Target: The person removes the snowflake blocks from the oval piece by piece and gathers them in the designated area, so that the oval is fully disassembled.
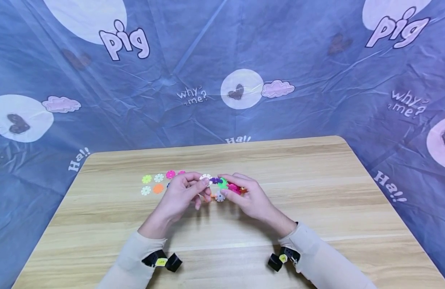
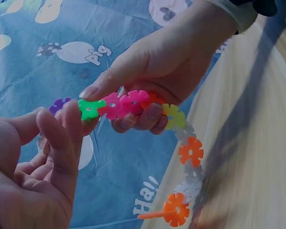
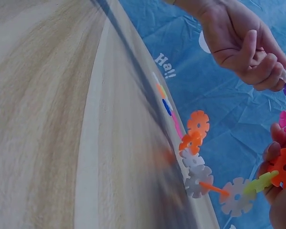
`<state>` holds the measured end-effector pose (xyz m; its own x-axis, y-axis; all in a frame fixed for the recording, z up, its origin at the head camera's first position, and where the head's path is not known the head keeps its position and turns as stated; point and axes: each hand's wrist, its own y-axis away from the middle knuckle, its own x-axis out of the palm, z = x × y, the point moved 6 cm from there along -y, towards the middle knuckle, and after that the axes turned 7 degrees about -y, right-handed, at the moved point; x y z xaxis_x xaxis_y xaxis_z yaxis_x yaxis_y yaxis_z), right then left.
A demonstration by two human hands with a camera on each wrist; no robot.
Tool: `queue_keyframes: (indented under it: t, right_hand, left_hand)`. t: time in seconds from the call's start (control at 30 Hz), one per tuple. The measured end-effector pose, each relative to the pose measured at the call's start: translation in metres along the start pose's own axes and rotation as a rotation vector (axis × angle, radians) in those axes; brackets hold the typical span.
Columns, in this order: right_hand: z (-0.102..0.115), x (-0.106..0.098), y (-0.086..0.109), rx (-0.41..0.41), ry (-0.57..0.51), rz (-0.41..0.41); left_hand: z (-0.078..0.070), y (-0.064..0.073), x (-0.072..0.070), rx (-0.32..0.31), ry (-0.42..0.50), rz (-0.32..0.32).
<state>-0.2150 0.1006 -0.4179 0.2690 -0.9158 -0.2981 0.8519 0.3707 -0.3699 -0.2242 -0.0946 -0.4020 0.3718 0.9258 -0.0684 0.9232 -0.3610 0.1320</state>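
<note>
Between my hands hangs a chain of interlocked plastic snowflake discs in several colours. My left hand point(image 1: 182, 193) pinches a white snowflake disc point(image 1: 206, 176) at one end, right beside a purple disc point(image 1: 215, 180). Thumb and fingers of my right hand point(image 1: 250, 197) grip the chain near the green disc point(image 2: 91, 109) and pink discs point(image 2: 113, 106). Below that hand the chain curves down through a yellow disc point(image 2: 174, 116), an orange disc point(image 2: 191, 151) and pale discs, ending in orange ones. In the left wrist view the left fingers hide the white disc.
Loose snowflake discs lie in rows on the wooden table point(image 1: 298, 168) left of my hands: a yellow one point(image 1: 147, 179), an orange one point(image 1: 158, 188), a pink one point(image 1: 170, 174) and pale ones. A blue printed cloth point(image 1: 215, 120) hangs behind the table.
</note>
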Motion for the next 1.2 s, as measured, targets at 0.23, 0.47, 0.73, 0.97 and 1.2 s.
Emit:
queue_keyframes:
  t: [0.23,0.47,0.73,0.97,1.2]
  right_hand:
    - [-0.0011,0.0,0.0018,-0.027,0.008,0.002]
    - [-0.0013,0.001,0.0011,-0.036,-0.01,0.005]
    - [-0.0019,0.0015,0.0006,-0.036,-0.004,0.007]
    - [-0.0014,0.0011,0.001,-0.048,0.001,0.012]
    - [-0.0007,0.0004,0.0011,-0.04,0.001,0.008]
  left_hand:
    - [0.0029,-0.0007,-0.001,-0.028,0.056,-0.016]
    - [0.0002,0.0014,0.0006,0.011,0.124,-0.05]
    - [-0.0027,0.0022,0.0017,0.054,0.128,-0.098]
    - [-0.0039,0.0022,0.0002,0.033,0.101,-0.104]
    - [-0.0026,0.0028,-0.0011,0.024,0.076,-0.081]
